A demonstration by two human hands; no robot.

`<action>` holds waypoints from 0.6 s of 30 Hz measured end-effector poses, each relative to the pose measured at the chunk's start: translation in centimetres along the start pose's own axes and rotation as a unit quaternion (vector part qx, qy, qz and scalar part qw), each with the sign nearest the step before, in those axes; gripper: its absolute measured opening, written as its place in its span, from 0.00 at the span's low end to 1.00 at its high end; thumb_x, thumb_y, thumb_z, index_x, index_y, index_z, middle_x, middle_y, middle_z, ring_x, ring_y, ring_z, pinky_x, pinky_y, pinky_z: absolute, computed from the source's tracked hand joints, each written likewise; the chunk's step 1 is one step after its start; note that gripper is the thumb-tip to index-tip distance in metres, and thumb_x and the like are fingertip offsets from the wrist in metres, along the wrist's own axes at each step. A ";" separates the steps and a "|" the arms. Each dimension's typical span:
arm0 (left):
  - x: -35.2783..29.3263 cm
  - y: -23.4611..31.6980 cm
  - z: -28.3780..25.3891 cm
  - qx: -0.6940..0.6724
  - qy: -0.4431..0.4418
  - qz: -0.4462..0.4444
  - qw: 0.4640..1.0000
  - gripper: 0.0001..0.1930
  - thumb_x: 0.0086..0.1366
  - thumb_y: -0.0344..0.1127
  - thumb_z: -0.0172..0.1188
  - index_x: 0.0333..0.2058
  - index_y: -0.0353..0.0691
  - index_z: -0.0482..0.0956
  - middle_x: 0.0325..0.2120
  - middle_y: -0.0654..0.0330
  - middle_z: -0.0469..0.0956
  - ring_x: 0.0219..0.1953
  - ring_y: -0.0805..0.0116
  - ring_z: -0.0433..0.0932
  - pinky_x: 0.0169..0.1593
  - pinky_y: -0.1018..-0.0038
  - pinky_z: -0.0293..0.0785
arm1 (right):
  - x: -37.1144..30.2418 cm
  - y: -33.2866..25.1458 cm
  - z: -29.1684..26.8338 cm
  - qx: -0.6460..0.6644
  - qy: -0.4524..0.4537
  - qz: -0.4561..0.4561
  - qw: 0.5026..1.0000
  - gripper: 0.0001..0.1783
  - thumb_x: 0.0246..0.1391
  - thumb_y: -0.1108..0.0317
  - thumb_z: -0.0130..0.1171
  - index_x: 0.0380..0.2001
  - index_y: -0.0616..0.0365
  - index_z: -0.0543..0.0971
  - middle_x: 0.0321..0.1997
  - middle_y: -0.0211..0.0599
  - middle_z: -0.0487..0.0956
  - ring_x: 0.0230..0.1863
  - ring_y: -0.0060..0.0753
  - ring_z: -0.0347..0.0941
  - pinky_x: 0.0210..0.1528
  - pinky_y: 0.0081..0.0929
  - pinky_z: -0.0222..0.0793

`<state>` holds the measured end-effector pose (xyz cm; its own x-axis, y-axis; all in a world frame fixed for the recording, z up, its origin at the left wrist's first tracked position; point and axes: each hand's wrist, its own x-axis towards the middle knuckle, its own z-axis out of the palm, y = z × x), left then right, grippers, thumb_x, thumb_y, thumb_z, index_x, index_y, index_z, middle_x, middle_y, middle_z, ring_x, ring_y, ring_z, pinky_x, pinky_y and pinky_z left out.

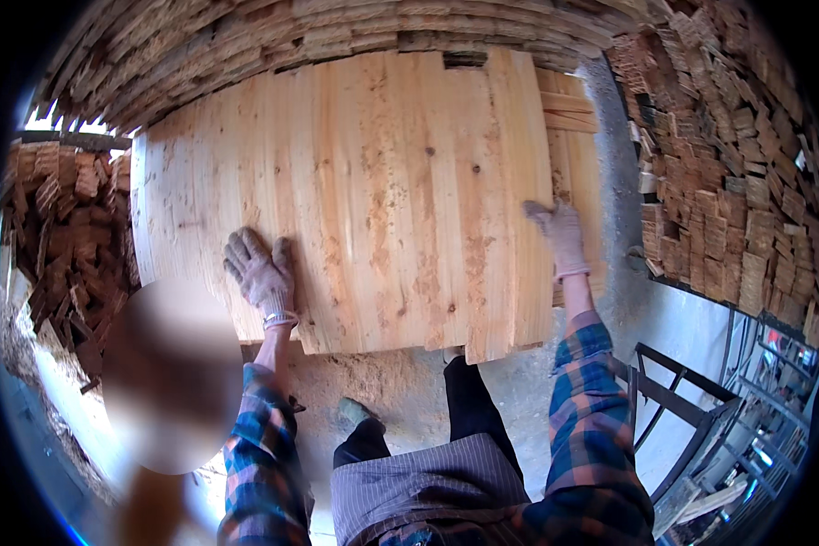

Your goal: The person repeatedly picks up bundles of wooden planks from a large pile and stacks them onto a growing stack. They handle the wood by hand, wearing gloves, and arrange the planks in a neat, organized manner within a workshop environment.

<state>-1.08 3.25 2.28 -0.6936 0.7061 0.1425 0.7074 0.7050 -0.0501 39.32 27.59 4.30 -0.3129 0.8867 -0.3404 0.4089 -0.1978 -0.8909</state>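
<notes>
A broad layer of pale planks (382,200) lies side by side before me, with knots and brown rough patches. My left hand (264,273), in a light knitted glove with darkened fingers, rests flat on the planks at the left, fingers spread. At the right edge, my gloved right hand (566,238) grips the outermost wooden board (523,273); its thumb side lies on top and the other fingers are mostly hidden. That board's near end sticks out a little past its neighbours. Lower pale boards (573,155) show beyond this edge.
Stacked rough wood (355,36) runs along the far side. Piles of short wood pieces stand at the right (710,200) and left (73,227). A dark metal frame (673,391) is at the lower right. A blurred round shape (173,378) covers part of the lower left.
</notes>
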 end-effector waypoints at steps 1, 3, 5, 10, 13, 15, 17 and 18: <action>0.1 -0.8 -1.3 0.013 -0.012 -0.019 1.000 0.36 0.65 0.57 0.45 0.62 0.34 0.57 0.62 0.42 0.56 0.65 0.41 0.51 0.67 0.54 0.44 | 0.0 -2.9 2.3 -0.131 0.024 0.037 0.990 0.29 0.48 0.62 0.62 0.53 0.63 0.70 0.43 0.52 0.79 0.39 0.32 0.78 0.42 0.32 0.76; -0.2 -0.3 -0.4 -0.018 0.015 0.004 1.000 0.35 0.66 0.56 0.45 0.62 0.34 0.57 0.62 0.42 0.56 0.65 0.43 0.52 0.67 0.55 0.44 | -2.2 -6.7 5.1 -0.237 0.159 -0.078 0.955 0.45 0.40 0.58 0.68 0.62 0.57 0.62 0.51 0.61 0.72 0.47 0.40 0.75 0.45 0.39 0.72; 0.0 0.3 0.4 -0.016 0.001 0.000 1.000 0.35 0.66 0.56 0.44 0.62 0.34 0.57 0.62 0.43 0.57 0.65 0.45 0.52 0.67 0.57 0.43 | -2.2 -10.5 6.3 -0.479 0.056 0.131 0.866 0.56 0.35 0.59 0.70 0.66 0.57 0.52 0.55 0.66 0.66 0.53 0.53 0.70 0.49 0.40 0.69; 0.3 0.1 -1.4 0.025 -0.026 -0.001 0.999 0.35 0.66 0.57 0.44 0.62 0.36 0.57 0.62 0.44 0.57 0.65 0.47 0.52 0.67 0.58 0.44 | -0.9 -5.9 2.1 -0.378 0.133 -0.021 0.916 0.60 0.30 0.60 0.72 0.67 0.56 0.50 0.50 0.64 0.67 0.51 0.60 0.68 0.53 0.36 0.69; -0.1 1.2 -2.8 0.030 -0.066 -0.016 0.997 0.35 0.66 0.57 0.44 0.62 0.35 0.57 0.62 0.43 0.56 0.65 0.46 0.51 0.67 0.58 0.44 | -0.4 -7.3 -3.0 -0.345 0.144 0.092 0.923 0.61 0.30 0.60 0.72 0.67 0.57 0.49 0.51 0.66 0.66 0.53 0.61 0.67 0.54 0.37 0.69; 0.0 0.9 -2.4 0.026 -0.058 -0.015 0.998 0.35 0.66 0.57 0.44 0.62 0.35 0.57 0.62 0.43 0.56 0.65 0.46 0.52 0.67 0.59 0.45 | -0.8 -8.6 -3.9 -0.336 0.126 0.099 0.928 0.62 0.30 0.59 0.73 0.67 0.58 0.47 0.52 0.67 0.65 0.54 0.60 0.67 0.54 0.37 0.69; 0.0 0.8 -1.7 0.030 -0.041 -0.010 0.999 0.35 0.66 0.56 0.45 0.62 0.36 0.57 0.62 0.42 0.56 0.65 0.46 0.53 0.67 0.59 0.45 | -1.3 -7.7 -2.6 -0.343 0.106 0.053 0.932 0.63 0.30 0.58 0.73 0.67 0.57 0.46 0.53 0.67 0.65 0.54 0.59 0.67 0.54 0.37 0.69; 0.0 0.8 -1.3 0.032 -0.036 0.000 0.999 0.35 0.66 0.56 0.45 0.62 0.36 0.57 0.62 0.42 0.56 0.65 0.46 0.53 0.67 0.59 0.45 | -1.8 -6.0 -0.1 -0.356 0.099 0.006 0.929 0.63 0.31 0.57 0.73 0.67 0.56 0.46 0.53 0.66 0.65 0.54 0.58 0.68 0.53 0.37 0.70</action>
<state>-0.31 3.73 3.49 -0.7032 0.7074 0.0705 0.6990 0.7061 -0.1128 37.52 27.21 10.29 -0.1687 0.9598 -0.2244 0.8973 0.0553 -0.4380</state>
